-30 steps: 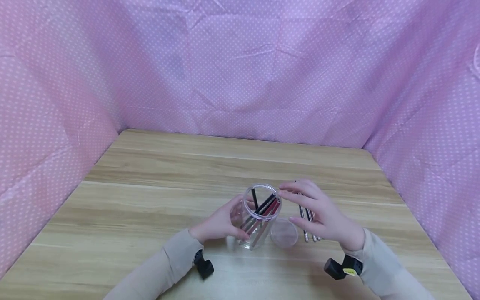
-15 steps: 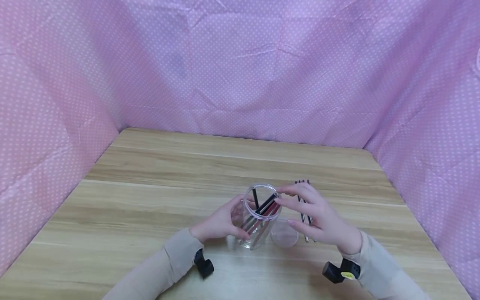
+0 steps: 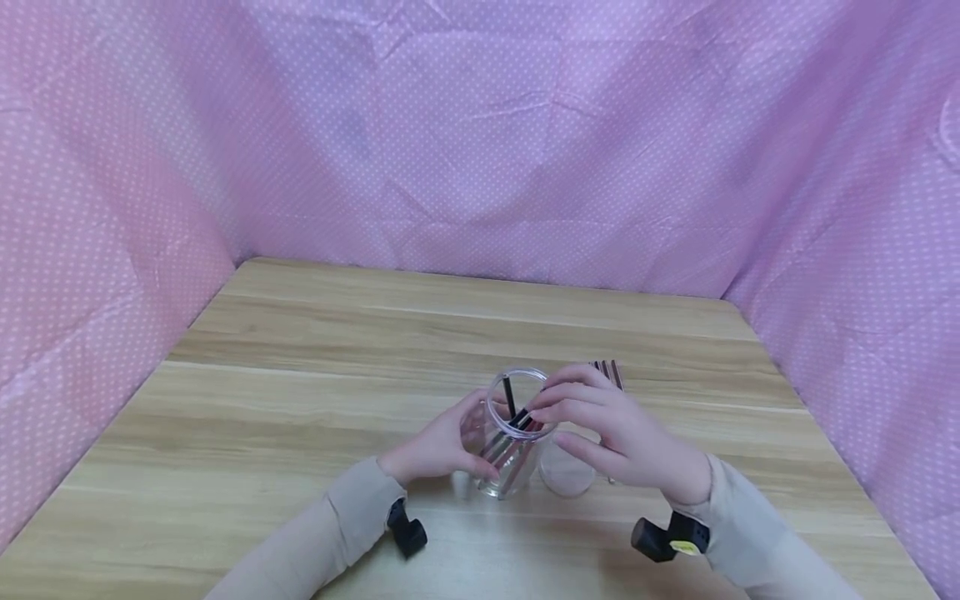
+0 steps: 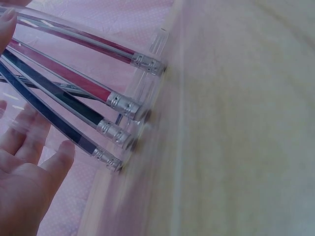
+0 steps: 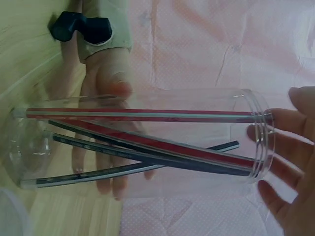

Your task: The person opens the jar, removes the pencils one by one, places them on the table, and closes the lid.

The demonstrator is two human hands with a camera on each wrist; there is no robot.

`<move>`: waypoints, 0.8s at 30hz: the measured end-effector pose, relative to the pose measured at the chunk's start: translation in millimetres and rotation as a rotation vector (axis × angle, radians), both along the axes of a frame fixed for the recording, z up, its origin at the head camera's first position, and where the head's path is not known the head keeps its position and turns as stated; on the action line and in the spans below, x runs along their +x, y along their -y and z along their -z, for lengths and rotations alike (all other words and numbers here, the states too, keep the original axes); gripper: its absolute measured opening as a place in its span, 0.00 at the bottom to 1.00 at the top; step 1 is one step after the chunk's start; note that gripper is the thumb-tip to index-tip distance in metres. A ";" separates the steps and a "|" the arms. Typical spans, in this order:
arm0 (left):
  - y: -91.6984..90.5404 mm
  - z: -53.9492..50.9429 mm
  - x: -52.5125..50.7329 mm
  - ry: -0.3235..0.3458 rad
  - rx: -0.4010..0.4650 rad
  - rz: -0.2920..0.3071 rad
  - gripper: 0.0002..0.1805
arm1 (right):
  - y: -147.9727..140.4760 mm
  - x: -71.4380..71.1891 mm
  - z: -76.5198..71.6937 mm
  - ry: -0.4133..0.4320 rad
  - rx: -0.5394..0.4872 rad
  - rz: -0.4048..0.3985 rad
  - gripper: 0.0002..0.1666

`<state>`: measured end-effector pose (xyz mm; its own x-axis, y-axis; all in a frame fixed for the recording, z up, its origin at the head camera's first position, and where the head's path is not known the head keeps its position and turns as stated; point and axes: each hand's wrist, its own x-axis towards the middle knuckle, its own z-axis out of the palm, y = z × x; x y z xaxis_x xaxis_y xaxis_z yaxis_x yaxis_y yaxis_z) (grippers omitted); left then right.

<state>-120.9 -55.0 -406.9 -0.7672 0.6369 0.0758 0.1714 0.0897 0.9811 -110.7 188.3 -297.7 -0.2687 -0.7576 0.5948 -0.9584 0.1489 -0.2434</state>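
A clear plastic jar [image 3: 491, 483] stands on the table, with my left hand [image 3: 442, 442] gripping its side. Several black and red striped pencils [image 5: 147, 115] lean inside it. Their silver ferrules [image 4: 123, 104] are down at the jar's base in the left wrist view. My right hand [image 3: 611, 425] is at the right of the jar's mouth, fingertips over the rim near the upper pencil ends. In the right wrist view this hand's fingers [image 5: 288, 145] are spread about the rim and do not visibly pinch a pencil.
A round translucent lid [image 3: 566, 473] lies on the table right of the jar. More pencils [image 3: 615, 375] lie beyond it, partly hidden under my right hand. Pink dotted cloth [image 3: 480, 150] encloses the wooden table [image 3: 337, 333] at the back and sides.
My right hand has moved left, from above the loose pencils and beside the jar to over its rim. The left hand and the jar have stayed in place.
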 end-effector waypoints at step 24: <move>2.1 0.8 -1.5 0.032 0.067 0.022 0.46 | 25.9 -4.2 -28.6 0.324 0.229 0.190 0.12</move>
<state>-122.4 -57.1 -407.7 -0.7558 0.6480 0.0940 0.1406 0.0204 0.9899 -114.9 162.4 -269.1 -0.5615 -0.7790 0.2792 -0.7881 0.4007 -0.4672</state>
